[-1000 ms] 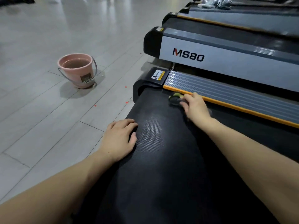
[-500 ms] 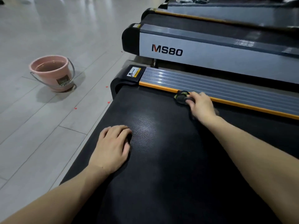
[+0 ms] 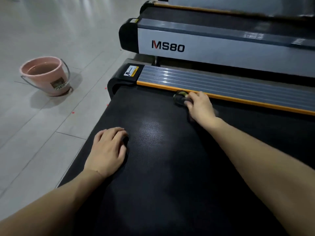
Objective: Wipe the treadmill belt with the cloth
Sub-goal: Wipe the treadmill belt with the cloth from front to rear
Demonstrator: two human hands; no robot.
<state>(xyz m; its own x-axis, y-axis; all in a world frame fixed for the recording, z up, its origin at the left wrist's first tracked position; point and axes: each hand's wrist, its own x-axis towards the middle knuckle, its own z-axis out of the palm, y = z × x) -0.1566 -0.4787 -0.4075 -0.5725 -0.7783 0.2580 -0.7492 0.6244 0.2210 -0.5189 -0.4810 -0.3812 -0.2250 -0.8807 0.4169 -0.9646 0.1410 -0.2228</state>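
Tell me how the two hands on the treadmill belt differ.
The left hand lies flat on the belt near its floor-side edge and holds nothing. The right hand reaches further ahead and presses a dark cloth against the belt beside the orange strip. Both are bare and touch the belt.

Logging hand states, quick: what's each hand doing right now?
Left hand: open, flat on the belt.
Right hand: gripping the cloth.
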